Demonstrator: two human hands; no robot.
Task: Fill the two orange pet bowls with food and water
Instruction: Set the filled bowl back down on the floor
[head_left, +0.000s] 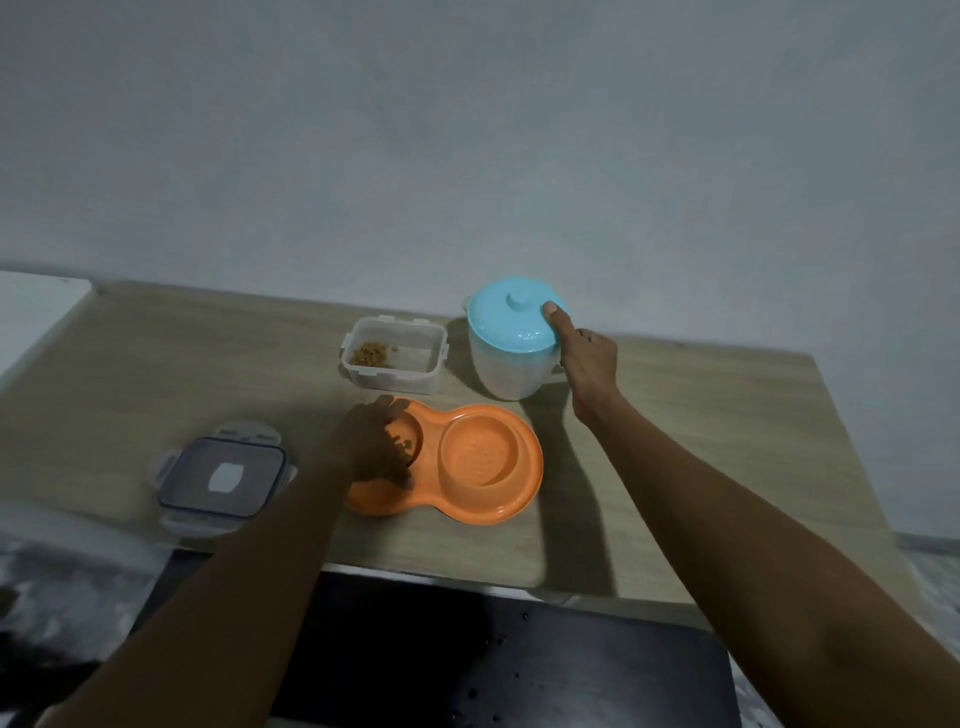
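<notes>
Jug (501, 369) in right hand (589, 358), thumb (558, 322) on lid (504, 317)

I saw a light wood-grain counter (701, 441) running across the middle of the view, its far edge meeting a plain pale grey-blue wall (467, 130) that filled the upper half. At the far left a white slab (36, 306) lay against the counter's end. In front of the counter's near edge sat a black glossy surface (519, 665) dotted with small specks. A mottled grey-and-white surface (67, 587) showed at the lower left, too blurred for me to identify.
</notes>
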